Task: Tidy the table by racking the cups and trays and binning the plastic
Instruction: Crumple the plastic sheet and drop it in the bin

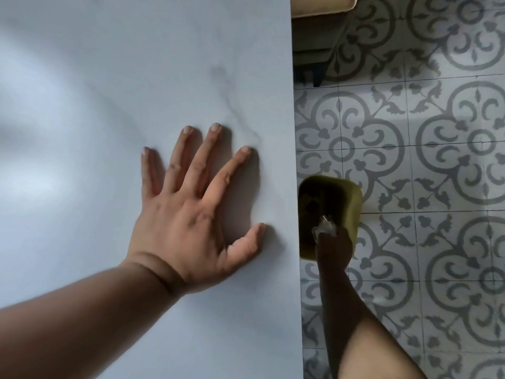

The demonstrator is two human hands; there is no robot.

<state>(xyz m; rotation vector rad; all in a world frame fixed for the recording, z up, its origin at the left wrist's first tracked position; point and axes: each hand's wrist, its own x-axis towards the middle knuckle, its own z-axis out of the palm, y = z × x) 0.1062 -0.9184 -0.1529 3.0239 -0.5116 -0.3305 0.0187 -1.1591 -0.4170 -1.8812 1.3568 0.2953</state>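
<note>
My left hand (191,214) lies flat on the white marble table (109,77), fingers spread, close to the table's right edge, holding nothing. My right hand (333,247) reaches down beside the table, over the mouth of an olive-green bin (352,203) on the floor. It is closed around a crumpled piece of clear plastic (325,227), which sticks out above the bin's opening. The bin's inside is dark, and its left part is hidden by the table edge. No cups or trays are in view.
The table's right edge (296,160) runs top to bottom through the view. Patterned grey-and-white floor tiles (437,132) spread to the right. A cream cushioned seat with dark legs (317,28) stands at the top, next to the table.
</note>
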